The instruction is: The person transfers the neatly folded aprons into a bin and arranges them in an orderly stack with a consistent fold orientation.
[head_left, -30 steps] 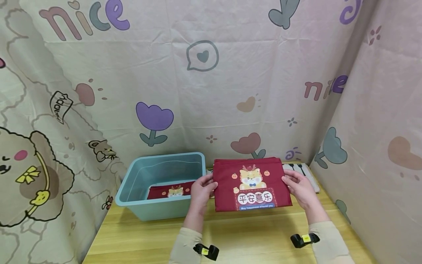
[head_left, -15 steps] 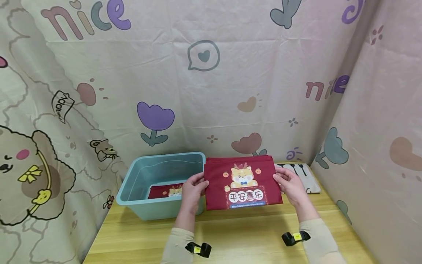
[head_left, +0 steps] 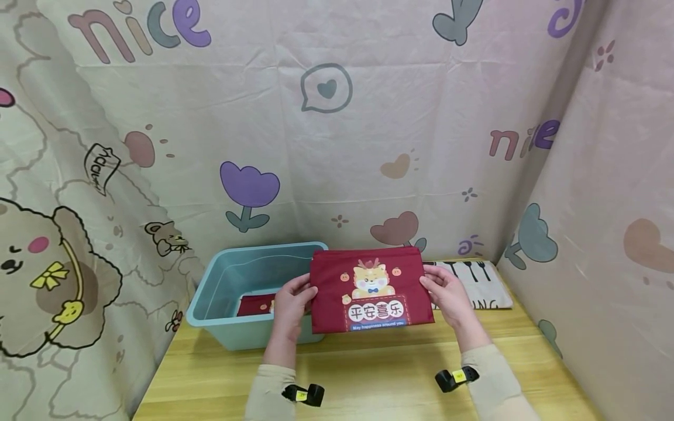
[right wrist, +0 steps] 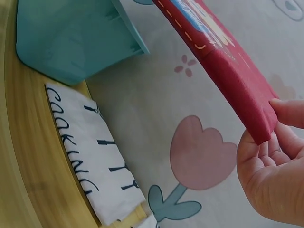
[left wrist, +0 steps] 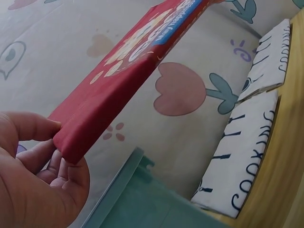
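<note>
A folded red cloth [head_left: 371,292], flat and rectangular, is held up above the table with its printed side toward me. On it are a cartoon puppy with antlers, four Chinese characters in white circles and a blue strip of lettering. My left hand [head_left: 291,304] pinches its left edge, thumb in front and fingers behind. The right edge is pinched the same way by my right hand [head_left: 447,292]. Behind the cloth's left side stands a blue-green plastic bin [head_left: 253,336], partly covered by it. Inside the bin lies another folded red cloth [head_left: 254,305] with a similar print.
Two folded white cloths, a nearer one [left wrist: 237,156] and a farther one [left wrist: 270,61], lie along the table's back, printed with dark utensils and "COOKING". The wooden table [head_left: 379,374] meets a patterned curtain [head_left: 337,146] behind and at both sides.
Both hands have carried the red cloth leftward, so it now overlaps the bin's right side. More of the white cloth at the right shows.
</note>
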Tool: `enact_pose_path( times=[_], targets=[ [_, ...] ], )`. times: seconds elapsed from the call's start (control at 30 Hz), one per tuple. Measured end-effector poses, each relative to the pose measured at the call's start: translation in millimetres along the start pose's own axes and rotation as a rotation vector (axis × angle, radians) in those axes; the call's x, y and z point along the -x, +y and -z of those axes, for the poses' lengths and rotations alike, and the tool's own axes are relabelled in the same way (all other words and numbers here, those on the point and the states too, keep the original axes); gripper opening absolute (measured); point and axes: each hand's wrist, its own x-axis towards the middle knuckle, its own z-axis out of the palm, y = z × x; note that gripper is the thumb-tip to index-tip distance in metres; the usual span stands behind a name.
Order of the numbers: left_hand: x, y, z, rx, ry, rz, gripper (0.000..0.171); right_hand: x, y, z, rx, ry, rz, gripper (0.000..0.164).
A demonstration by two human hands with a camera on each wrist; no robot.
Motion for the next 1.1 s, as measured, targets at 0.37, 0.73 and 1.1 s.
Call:
enact_pose_path(
  times=[0.37,0.73,1.1],
  targets=[
    [-6.3,4.8,20.9,-0.059,0.013,-0.005,0.041,-4.3,3.5,-24.2,-0.043,-0.004,-0.025,0.04],
    [-9.2,6.3,40.4,-0.068,0.043,0.009,0.042,-7.5,6.2,-46.5,-0.066,-0.01,-0.052,0.04],
    [-13.4,10.0,59.6,-0.094,0.063,0.005,0.042,-10.3,8.7,-68.4,-0.053,-0.017,-0.054,0.037]
  ],
)
